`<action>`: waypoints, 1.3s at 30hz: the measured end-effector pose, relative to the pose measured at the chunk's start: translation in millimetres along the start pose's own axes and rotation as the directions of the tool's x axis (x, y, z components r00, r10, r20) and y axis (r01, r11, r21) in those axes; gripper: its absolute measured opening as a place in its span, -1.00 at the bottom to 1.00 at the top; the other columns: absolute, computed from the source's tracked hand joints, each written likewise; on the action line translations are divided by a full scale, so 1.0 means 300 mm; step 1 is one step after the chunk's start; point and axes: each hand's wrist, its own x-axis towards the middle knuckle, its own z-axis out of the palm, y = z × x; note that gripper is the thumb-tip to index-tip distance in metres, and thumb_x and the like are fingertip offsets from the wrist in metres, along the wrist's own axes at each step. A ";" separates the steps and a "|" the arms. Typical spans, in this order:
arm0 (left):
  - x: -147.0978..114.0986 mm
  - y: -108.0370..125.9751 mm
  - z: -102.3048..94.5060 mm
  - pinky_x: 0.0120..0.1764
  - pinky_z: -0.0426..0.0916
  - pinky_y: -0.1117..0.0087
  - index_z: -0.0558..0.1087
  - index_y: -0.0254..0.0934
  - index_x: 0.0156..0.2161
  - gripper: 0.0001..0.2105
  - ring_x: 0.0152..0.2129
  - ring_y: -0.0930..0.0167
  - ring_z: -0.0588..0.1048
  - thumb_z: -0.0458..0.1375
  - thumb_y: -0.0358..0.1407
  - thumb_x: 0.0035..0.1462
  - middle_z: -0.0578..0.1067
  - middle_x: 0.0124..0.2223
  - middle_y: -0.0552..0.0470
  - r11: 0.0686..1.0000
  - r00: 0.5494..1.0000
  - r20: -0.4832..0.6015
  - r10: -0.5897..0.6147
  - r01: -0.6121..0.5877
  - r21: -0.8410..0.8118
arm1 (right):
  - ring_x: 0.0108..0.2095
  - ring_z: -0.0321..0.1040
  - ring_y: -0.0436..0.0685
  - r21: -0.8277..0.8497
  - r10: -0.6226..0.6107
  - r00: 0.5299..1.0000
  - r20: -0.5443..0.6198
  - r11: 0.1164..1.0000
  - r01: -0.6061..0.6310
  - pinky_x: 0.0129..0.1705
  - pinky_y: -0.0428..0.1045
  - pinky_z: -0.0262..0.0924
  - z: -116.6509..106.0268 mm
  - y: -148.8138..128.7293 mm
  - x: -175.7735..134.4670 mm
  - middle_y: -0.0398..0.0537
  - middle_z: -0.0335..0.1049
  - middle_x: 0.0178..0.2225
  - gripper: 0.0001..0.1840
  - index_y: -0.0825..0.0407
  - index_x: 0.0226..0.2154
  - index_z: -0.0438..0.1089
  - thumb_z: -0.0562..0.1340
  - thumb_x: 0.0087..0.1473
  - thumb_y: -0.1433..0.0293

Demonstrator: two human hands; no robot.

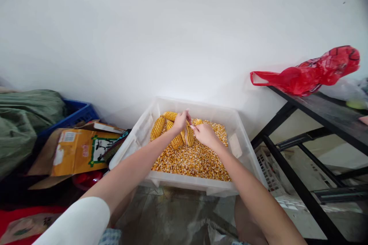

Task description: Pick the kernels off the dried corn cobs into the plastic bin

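While a flattened cardboard box (75, 148) lies off to the left, the left hand (181, 121) pinches a corn cob (190, 135) from above and the right hand (204, 134) clamps it too, holding it over the clear plastic tub (243, 138) so loose kernels (192, 162) collect inside; a red bag (310, 72) sits far right.

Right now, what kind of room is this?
Probably a storeroom or home work corner: a clear plastic tub of loose yellow corn kernels, a torn orange cardboard box, and a black metal rack.
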 end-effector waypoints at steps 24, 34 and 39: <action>0.010 0.005 -0.036 -0.40 0.26 0.42 0.29 -0.28 -0.68 -0.53 -0.67 0.44 0.35 -0.16 -0.06 0.11 0.32 -0.73 0.02 0.999 0.990 0.141 -0.013 0.020 -0.043 | -0.62 0.12 -0.05 0.358 -0.106 0.993 0.048 0.930 0.082 -0.50 -0.14 -0.08 -0.021 0.094 0.020 -0.18 0.21 -0.70 -0.56 0.14 -0.50 0.46 0.01 0.16 0.25; 0.011 -0.007 -0.016 -0.41 0.25 0.42 0.27 -0.28 -0.70 -0.51 -0.67 0.45 0.33 -0.18 -0.06 0.12 0.30 -0.74 0.03 0.999 0.999 0.030 -0.033 0.034 -0.014 | -0.54 0.24 0.01 0.184 -0.001 1.000 0.011 0.983 -0.001 -0.46 -0.11 -0.04 0.007 0.011 0.019 -0.01 0.38 -0.55 -0.57 0.12 -0.52 0.43 -0.01 0.17 0.29; -0.001 0.011 -0.007 -0.42 0.25 0.42 0.27 -0.29 -0.70 -0.52 -0.68 0.45 0.34 -0.16 -0.08 0.12 0.31 -0.73 0.04 1.000 0.990 0.141 -0.014 0.012 0.012 | -0.65 0.16 -0.03 0.368 -0.027 0.983 0.181 0.929 -0.043 -0.54 -0.12 -0.03 0.007 0.057 0.024 -0.12 0.27 -0.66 -0.51 0.12 -0.46 0.43 -0.05 0.18 0.19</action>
